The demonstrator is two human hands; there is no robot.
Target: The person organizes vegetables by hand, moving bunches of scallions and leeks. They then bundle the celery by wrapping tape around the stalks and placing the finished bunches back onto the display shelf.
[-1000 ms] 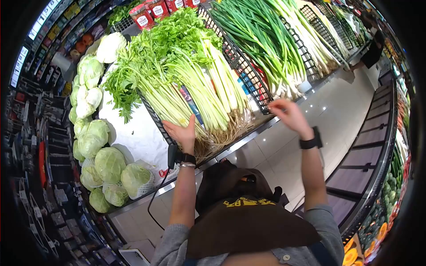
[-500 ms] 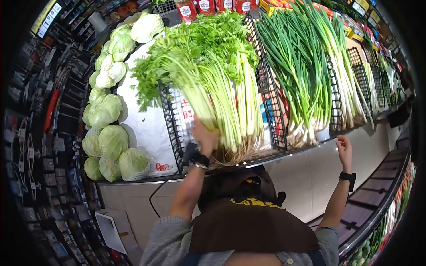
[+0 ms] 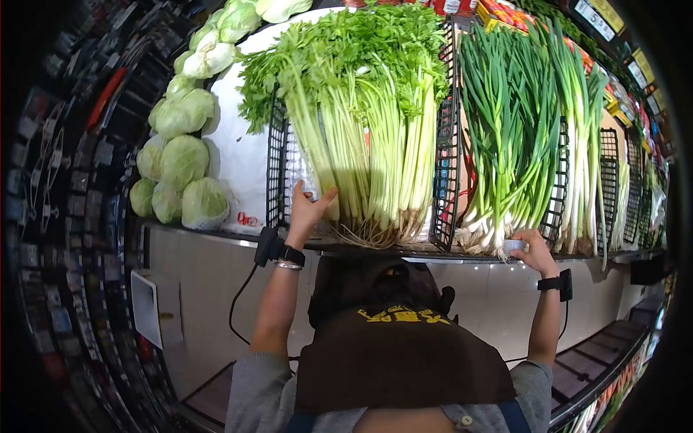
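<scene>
My left hand (image 3: 309, 213) is open at the lower left of the celery (image 3: 375, 151), fingers spread beside the outermost stalks' lower ends. The celery lies as a wide leafy bunch, with stringy roots toward the front edge. My right hand (image 3: 533, 252) is closed around a small white object (image 3: 514, 246) at the shelf's front edge; its kind is hard to make out. Just behind that object are the white root ends of long green onions (image 3: 505, 144). Both wrists wear black straps with boxy devices.
Black mesh dividers (image 3: 445, 159) separate the vegetables. Round cabbages (image 3: 184, 160) are stacked at the left on white sheeting (image 3: 242, 169). More long green stalks (image 3: 575, 144) lie at the right. Red-lidded jars and price signs (image 3: 595, 19) stand at the back.
My left hand has let go of the celery stalks, which now lie at the bunch's left side. My right hand has come to the small white object. The view has shifted.
</scene>
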